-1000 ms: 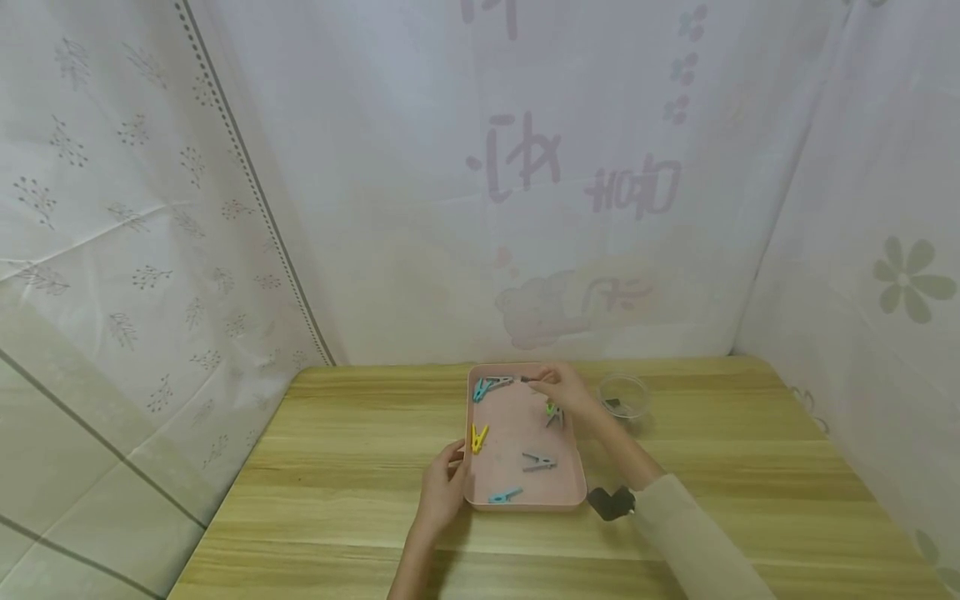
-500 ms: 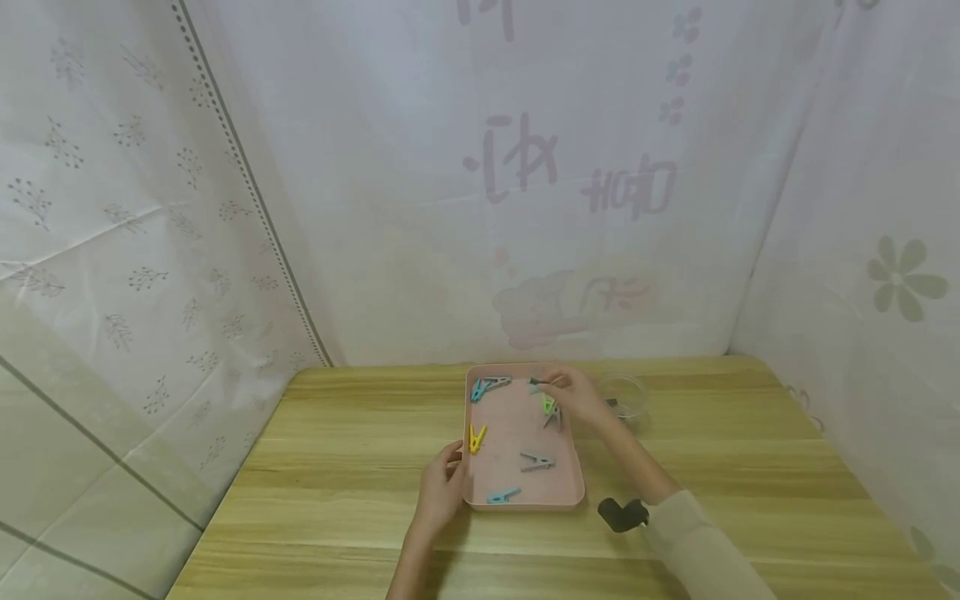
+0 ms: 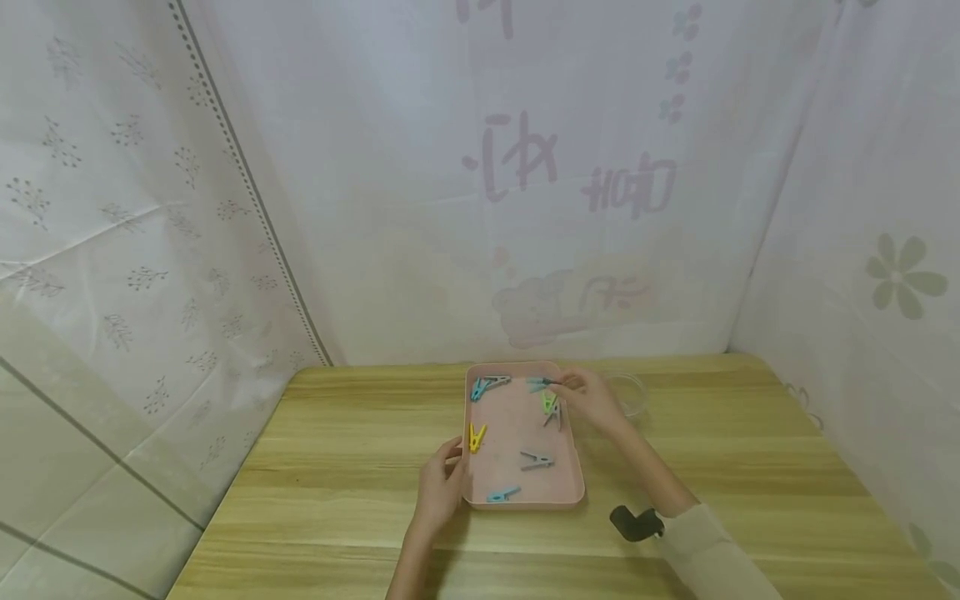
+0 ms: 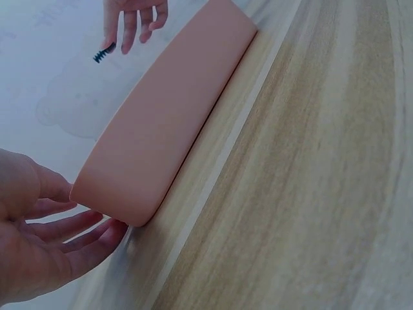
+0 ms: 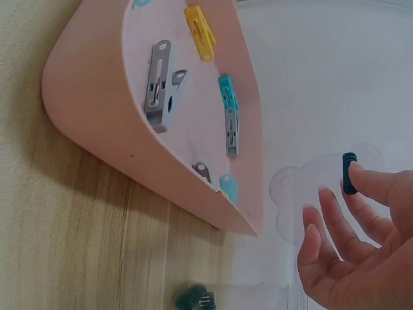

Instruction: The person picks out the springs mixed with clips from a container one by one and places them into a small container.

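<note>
My right hand [image 3: 592,402] is over the far right corner of a pink tray [image 3: 517,446]. Between thumb and forefinger it pinches a small dark green ridged coil [image 5: 349,173], its other fingers loosely bent. At the tray's left side, my left hand [image 3: 441,487] grips the wall, thumb by the rim [image 4: 72,192] and fingers low against the corner. Several clothespins lie in the tray: a yellow one [image 3: 476,438], grey ones [image 3: 537,460], a light green one [image 3: 549,402] and blue ones [image 3: 503,495]. A light blue clothespin [image 3: 537,384] lies just left of the right fingertips.
Right of the tray stands a clear round container [image 3: 637,392], partly behind the right hand. Another dark green coil [image 5: 193,298] shows beside its clear wall. The wooden table [image 3: 337,467] meets a printed curtain [image 3: 405,275] at the back. A black piece [image 3: 636,523] sits at the right wrist.
My right hand has drawn back to the right with the coil, uncovering the light blue clothespin and more of the light green one. The left hand stays on the tray.
</note>
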The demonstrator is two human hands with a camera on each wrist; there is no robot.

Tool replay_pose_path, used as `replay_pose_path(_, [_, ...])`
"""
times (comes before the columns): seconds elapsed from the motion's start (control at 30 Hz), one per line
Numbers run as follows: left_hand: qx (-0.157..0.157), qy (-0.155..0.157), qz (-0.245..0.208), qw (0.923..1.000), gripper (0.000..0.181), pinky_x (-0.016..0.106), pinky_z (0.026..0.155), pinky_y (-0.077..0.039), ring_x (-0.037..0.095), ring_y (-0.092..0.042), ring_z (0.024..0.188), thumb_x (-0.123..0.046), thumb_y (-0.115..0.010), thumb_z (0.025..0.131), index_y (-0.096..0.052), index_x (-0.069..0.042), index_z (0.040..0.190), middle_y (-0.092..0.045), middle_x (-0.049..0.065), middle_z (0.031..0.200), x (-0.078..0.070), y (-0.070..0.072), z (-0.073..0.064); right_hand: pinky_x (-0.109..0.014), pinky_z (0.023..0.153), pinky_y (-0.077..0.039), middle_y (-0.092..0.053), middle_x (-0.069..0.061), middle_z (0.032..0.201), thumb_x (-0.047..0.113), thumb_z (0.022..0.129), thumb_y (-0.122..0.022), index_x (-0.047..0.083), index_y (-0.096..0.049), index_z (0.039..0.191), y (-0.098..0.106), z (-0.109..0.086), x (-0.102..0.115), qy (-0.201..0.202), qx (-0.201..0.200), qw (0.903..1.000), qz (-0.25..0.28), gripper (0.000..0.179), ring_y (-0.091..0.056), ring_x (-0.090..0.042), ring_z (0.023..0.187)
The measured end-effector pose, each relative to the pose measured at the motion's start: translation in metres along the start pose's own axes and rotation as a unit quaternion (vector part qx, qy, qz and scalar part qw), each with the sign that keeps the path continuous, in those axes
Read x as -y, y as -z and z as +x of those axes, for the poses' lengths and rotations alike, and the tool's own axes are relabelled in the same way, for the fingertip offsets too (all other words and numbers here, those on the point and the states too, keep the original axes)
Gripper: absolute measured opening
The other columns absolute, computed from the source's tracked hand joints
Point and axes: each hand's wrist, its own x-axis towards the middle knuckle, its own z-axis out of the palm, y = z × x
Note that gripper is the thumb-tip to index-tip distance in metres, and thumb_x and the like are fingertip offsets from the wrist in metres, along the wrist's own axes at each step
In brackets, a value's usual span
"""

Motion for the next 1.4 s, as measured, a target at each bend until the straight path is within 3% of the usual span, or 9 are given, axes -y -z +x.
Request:
replay_pose_path(0.33, [0.001, -0.016, 0.01, 0.9998, 0.034, 0.047, 0.085, -0.059, 0.043, -0.066, 0.106, -0.002, -0.053, 0.102, -0.056, 0.007, 0.134, -0.064, 0.027, 0.12, 0.003, 0.0, 0.0, -0.057, 0.092, -0.052, -0.062, -0.027, 0.124, 0.027, 0.101, -0.061, -0.003, -0.061, 0.122, 0.005, -0.01, 0.002, 0.0, -0.017, 0.9999, -0.002, 0.036, -0.058, -0.043, 0.115])
replay_pose_path(0.6, [0.002, -0.012, 0.016, 0.9998, 0.034, 0.046, 0.083, -0.059, 0.043, -0.067, 0.105, 0.0, -0.053, 0.101, -0.057, 0.005, 0.134, -0.064, 0.027, 0.119, 0.001, -0.001, 0.0, -0.055, 0.09, -0.054, -0.064, -0.026, 0.122, 0.029, 0.1, -0.062, 0.0, -0.063, 0.119, 0.011, -0.014, -0.003, -0.013, -0.035, 0.9991, -0.023, 0.035, -0.061, -0.042, 0.112])
replay_pose_path(0.8, [0.001, -0.016, 0.017, 0.9997, 0.033, 0.047, 0.083, -0.059, 0.043, -0.067, 0.104, 0.001, -0.054, 0.1, -0.057, 0.006, 0.133, -0.064, 0.027, 0.119, 0.002, -0.001, 0.001, -0.055, 0.091, -0.054, -0.066, -0.026, 0.117, 0.025, 0.1, -0.063, -0.003, -0.064, 0.119, 0.016, -0.019, -0.006, -0.002, -0.053, 0.9983, -0.022, 0.034, -0.063, -0.041, 0.108])
replay_pose_path(1.03, [0.002, -0.019, 0.015, 0.9997, 0.034, 0.046, 0.082, -0.06, 0.044, -0.067, 0.104, 0.002, -0.053, 0.1, -0.056, 0.007, 0.134, -0.064, 0.028, 0.119, 0.001, -0.001, 0.0, -0.052, 0.087, -0.056, -0.07, -0.022, 0.111, 0.022, 0.097, -0.068, -0.002, -0.069, 0.11, 0.02, -0.025, -0.008, 0.023, -0.106, 0.9932, -0.041, 0.027, -0.067, -0.039, 0.102])
replay_pose_path(1.4, [0.005, -0.014, 0.01, 0.9998, 0.034, 0.045, 0.083, -0.06, 0.043, -0.067, 0.106, 0.0, -0.052, 0.101, -0.056, 0.006, 0.135, -0.064, 0.027, 0.121, 0.001, 0.0, -0.001, -0.044, 0.077, -0.057, -0.069, -0.023, 0.11, 0.027, 0.099, -0.065, -0.001, -0.068, 0.112, 0.031, -0.037, -0.012, 0.002, -0.104, 0.9937, -0.041, 0.03, -0.066, -0.038, 0.101])
